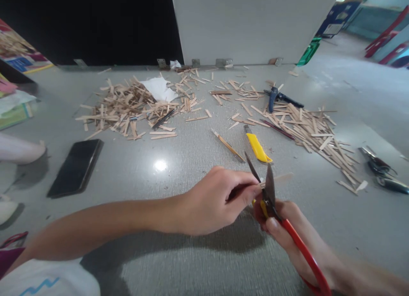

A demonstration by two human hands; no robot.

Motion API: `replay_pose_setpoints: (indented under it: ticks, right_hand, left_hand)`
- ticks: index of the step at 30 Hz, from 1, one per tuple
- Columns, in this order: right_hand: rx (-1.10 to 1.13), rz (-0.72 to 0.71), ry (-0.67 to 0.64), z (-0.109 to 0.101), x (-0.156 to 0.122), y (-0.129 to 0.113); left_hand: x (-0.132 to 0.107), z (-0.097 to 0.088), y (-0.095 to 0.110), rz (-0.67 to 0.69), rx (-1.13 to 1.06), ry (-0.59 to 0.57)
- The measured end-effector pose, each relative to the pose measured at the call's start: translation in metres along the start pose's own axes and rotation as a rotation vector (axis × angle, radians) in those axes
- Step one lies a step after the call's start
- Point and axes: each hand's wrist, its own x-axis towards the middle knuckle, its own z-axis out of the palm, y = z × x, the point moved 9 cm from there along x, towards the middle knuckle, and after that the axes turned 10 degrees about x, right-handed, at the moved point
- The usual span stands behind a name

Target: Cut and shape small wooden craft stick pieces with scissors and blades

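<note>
Left hand point(211, 206): grip pinched on thin, pale wooden strip point(285, 176), which sits at the spread blades of the red-handled metal scissors point(298, 240); strip partly hidden by blade and fingers, free end blurry. Right hand point(287, 223): grip wrapped round scissors, some fingers hidden, red handle cut off at bottom of view. Yellow plastic utility knife point(257, 148) lies beyond on glossy grey floor point(179, 142); tangled heap of pale wooden strips point(123, 106) near floor's far edge, lower pieces buried.

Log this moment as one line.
left hand: pinching stick | right hand: holding scissors | blades: open at stick | nearby: cutter
</note>
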Motion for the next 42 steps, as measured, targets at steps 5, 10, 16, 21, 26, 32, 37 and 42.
replay_pose_setpoints:
  ticks: [5, 10, 16, 21, 26, 32, 37, 42]
  right_hand:
    - [-0.083, -0.012, 0.052, -0.007, -0.005, 0.004]
    - [-0.098, -0.039, 0.033, -0.007, -0.008, 0.009]
    - [-0.075, -0.057, 0.001, -0.004, -0.007, 0.004]
    - [-0.043, -0.048, -0.018, 0.000, -0.001, -0.003]
    - [-0.101, -0.064, 0.030, -0.001, -0.002, -0.004]
    - [-0.072, -0.026, 0.043, 0.003, -0.003, -0.003]
    - [-0.085, -0.019, 0.080, 0.002, -0.004, -0.003]
    - [-0.047, 0.027, 0.074, 0.003, -0.002, 0.000]
  left_hand:
    - [0.002, 0.000, -0.003, -0.035, -0.068, -0.049]
    - [0.003, 0.001, -0.004, -0.058, -0.108, -0.096]
    - [0.003, 0.002, -0.004, -0.071, -0.160, -0.129]
    - [0.003, 0.001, -0.004, -0.033, -0.081, -0.077]
    - [0.001, 0.002, -0.003, 0.000, -0.055, -0.037]
    - [-0.001, 0.003, 0.000, 0.036, -0.040, -0.029]
    - [-0.001, 0.004, 0.001, 0.043, -0.020, -0.026]
    - [-0.001, 0.004, 0.001, 0.034, 0.000, -0.019]
